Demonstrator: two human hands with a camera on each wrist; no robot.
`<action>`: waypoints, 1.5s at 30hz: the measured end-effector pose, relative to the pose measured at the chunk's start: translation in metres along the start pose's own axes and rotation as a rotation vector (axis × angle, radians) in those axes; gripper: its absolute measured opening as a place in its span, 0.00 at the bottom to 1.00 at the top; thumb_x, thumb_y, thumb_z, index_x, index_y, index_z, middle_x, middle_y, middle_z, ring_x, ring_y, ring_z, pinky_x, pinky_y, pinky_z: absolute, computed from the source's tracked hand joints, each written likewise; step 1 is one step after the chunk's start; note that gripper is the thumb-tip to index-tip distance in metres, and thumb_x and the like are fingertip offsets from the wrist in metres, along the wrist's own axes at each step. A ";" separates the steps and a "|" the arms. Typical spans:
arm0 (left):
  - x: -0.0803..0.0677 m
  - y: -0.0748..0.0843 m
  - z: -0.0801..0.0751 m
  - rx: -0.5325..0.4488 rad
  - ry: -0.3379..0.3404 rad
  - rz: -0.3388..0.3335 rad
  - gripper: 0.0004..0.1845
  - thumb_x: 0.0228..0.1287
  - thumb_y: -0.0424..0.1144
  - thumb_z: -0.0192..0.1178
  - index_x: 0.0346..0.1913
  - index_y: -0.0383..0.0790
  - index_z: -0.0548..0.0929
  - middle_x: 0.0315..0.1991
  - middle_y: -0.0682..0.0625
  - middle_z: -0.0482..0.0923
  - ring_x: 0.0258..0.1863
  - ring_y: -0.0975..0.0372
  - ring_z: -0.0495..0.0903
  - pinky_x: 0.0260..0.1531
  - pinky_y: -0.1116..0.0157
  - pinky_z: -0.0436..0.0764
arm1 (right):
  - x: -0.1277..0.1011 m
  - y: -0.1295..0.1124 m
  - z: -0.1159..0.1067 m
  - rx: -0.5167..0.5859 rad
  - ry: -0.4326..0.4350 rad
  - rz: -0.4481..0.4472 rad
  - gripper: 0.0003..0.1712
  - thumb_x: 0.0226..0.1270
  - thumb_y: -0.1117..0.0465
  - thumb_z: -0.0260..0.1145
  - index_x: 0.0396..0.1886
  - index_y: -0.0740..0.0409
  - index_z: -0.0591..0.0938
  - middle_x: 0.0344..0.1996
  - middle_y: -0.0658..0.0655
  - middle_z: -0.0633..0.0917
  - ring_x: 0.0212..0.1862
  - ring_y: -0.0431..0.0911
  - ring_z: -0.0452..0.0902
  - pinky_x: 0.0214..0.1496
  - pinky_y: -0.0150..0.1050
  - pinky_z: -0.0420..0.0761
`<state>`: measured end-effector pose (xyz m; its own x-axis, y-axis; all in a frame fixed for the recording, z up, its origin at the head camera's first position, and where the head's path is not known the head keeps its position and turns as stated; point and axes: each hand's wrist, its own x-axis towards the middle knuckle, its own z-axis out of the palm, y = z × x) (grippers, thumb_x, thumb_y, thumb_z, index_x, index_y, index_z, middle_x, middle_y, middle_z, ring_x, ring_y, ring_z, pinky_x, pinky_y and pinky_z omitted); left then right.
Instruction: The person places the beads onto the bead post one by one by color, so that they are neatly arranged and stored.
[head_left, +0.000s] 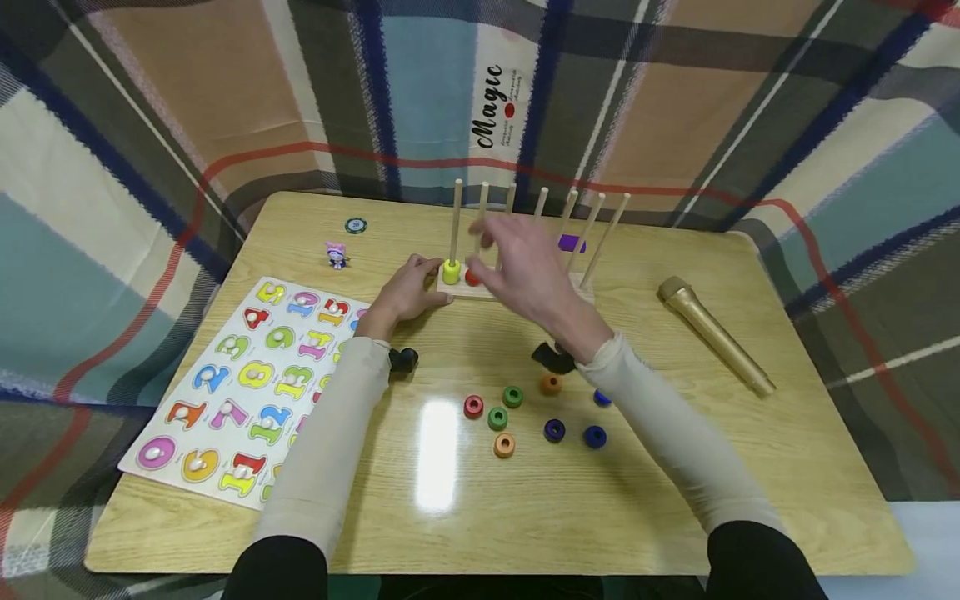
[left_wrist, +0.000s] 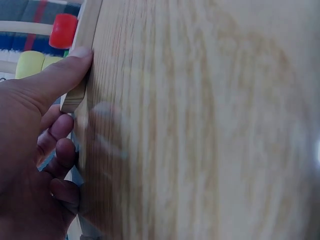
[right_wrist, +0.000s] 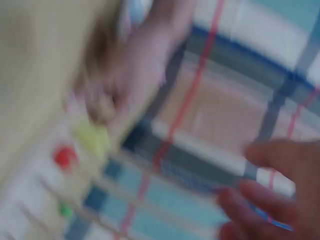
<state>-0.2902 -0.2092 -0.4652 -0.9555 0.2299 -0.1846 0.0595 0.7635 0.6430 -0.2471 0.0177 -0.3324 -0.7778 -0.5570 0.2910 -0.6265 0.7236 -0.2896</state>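
Observation:
A wooden peg rack (head_left: pixel 467 291) with several upright sticks stands toward the back of the table. Yellow rings (head_left: pixel 451 272) sit on its leftmost peg, and a red ring (left_wrist: pixel 63 31) is on the peg beside it. My left hand (head_left: pixel 411 289) grips the left end of the base, thumb along the front face and fingers curled behind. My right hand (head_left: pixel 525 265) is raised over the rack, its fingers overlapping the second peg in the head view. In the blurred right wrist view, that hand's thumb and fingers (right_wrist: pixel 265 200) are apart with nothing visible between them.
Loose red, green, orange and blue rings (head_left: pixel 554 430) lie in front of the rack. A number puzzle board (head_left: pixel 172 417) lies left, a gold microphone (head_left: pixel 716 337) right. A small figurine (head_left: pixel 337 256), a round chip (head_left: pixel 356 225) and a purple piece (head_left: pixel 572 243) are farther back.

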 end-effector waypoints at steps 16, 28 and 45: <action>-0.004 -0.005 0.003 -0.013 -0.005 -0.009 0.43 0.78 0.49 0.65 0.86 0.40 0.58 0.73 0.38 0.63 0.74 0.43 0.66 0.76 0.43 0.65 | -0.090 -0.035 0.078 -0.167 -0.645 -0.125 0.15 0.72 0.50 0.73 0.27 0.43 0.78 0.21 0.40 0.78 0.38 0.43 0.78 0.54 0.45 0.72; 0.000 0.002 0.001 0.001 -0.014 0.007 0.43 0.78 0.49 0.65 0.86 0.39 0.57 0.73 0.37 0.63 0.74 0.42 0.66 0.76 0.42 0.65 | -0.045 -0.003 0.023 0.102 -0.195 -0.030 0.22 0.72 0.62 0.74 0.64 0.57 0.87 0.49 0.58 0.86 0.42 0.49 0.85 0.40 0.38 0.85; -0.001 0.001 0.001 -0.035 -0.020 0.006 0.43 0.78 0.47 0.65 0.86 0.39 0.57 0.73 0.37 0.63 0.74 0.42 0.66 0.76 0.42 0.65 | 0.054 0.019 -0.031 0.035 0.092 0.172 0.23 0.80 0.55 0.68 0.70 0.51 0.84 0.61 0.54 0.86 0.63 0.51 0.80 0.61 0.47 0.83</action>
<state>-0.2886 -0.2081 -0.4651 -0.9492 0.2467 -0.1955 0.0545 0.7406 0.6697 -0.2996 0.0144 -0.2935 -0.8666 -0.3857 0.3165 -0.4875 0.7894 -0.3730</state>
